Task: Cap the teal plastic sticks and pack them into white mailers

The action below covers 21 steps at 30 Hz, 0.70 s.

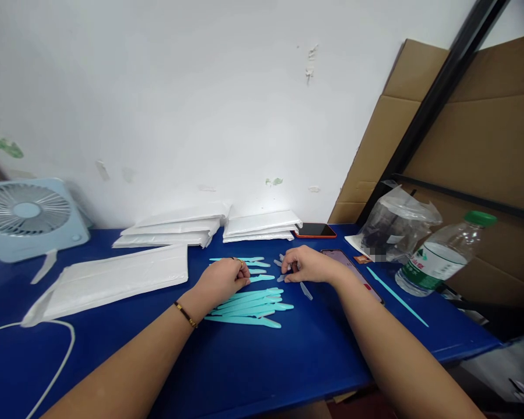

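Take twelve o'clock as straight toward the wall. The left hand (218, 283) has its thumb and fingers drawn together over a row of turquoise eyebrow razors on the blue surface (244, 372). The head of one razor (262, 278) pokes out past the fingertips toward three o'clock; whether it is pinched or only touched, I cannot tell. A looser razor pile (253, 308) lies at four o'clock from that hand, heads mostly toward three.

The right hand (308, 265) curls its thumb and fingers toward each other over small clear caps; the fingers hide whether one is between them. One cap (306, 291) lies apart at six o'clock from this hand.

To do this well, I would handle each razor by its slim shaft and keep fingertips off the head, since any bare edge is too fine to see here. The caps look light and slippery, so a gentle pinch across the sides should serve better than pressing down. Keeping all heads toward three o'clock should save turning. Spacing the row evenly would help keep neighbours from being nudged. The right forearm calls for care: a phone (353, 269) lies close at three o'clock from the right hand.
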### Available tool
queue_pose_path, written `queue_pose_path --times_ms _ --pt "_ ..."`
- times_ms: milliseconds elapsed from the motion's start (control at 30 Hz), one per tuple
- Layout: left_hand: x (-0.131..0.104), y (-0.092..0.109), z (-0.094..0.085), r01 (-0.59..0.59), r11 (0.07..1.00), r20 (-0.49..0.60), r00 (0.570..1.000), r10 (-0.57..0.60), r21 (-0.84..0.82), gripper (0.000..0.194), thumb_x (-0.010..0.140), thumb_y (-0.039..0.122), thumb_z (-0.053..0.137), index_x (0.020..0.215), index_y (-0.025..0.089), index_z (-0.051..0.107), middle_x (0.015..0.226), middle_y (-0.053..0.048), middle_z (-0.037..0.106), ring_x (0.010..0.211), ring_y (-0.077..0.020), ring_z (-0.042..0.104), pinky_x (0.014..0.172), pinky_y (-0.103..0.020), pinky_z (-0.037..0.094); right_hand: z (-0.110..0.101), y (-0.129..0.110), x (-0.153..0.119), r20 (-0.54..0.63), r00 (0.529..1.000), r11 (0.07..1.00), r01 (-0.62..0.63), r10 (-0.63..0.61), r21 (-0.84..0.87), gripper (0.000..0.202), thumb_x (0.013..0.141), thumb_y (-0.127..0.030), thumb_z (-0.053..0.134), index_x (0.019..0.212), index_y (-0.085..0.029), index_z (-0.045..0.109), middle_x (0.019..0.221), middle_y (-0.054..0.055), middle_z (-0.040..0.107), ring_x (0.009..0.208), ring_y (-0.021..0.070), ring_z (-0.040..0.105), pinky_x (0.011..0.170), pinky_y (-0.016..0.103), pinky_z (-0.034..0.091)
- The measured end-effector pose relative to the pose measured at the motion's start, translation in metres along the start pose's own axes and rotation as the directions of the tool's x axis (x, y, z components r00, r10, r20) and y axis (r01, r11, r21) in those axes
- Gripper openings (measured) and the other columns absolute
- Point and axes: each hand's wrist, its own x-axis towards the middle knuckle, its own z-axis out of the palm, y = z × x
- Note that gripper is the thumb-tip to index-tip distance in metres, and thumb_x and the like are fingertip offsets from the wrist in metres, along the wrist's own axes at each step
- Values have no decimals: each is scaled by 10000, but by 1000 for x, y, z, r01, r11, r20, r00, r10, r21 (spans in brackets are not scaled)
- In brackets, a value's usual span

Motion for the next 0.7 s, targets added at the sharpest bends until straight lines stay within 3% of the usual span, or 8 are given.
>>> queue_pose_path --times_ms 267,467,700 --pt "-1 2 -2 1 1000 11 1000 0 -13 143 747 319 519 743 225 627 734 6 660 662 -142 577 551 -233 359 1 -3 2 -53 999 996 1 -6 -92 120 656 -215 648 758 -162 681 748 25 648 594 107 541 551 197 365" --pt "0 1 -1 5 1000 7 1000 -5 -13 139 741 311 526 754 222 632 741 5 663 673 -143 581 563 -229 365 4 -5 4 -39 999 998 -13 10 -67 98 658 -127 571 672 -151 664 673 9 648 559 95 538 532 189 349" --pt "0 1 0 -3 1000 4 1000 3 -9 131 743 302 524 747 227 632 736 10 661 666 -143 577 563 -231 365 3 3 3 -97 990 995 -96 98 26 202 713 -264 597 860 -159 688 715 20 664 598 110 568 548 190 374"
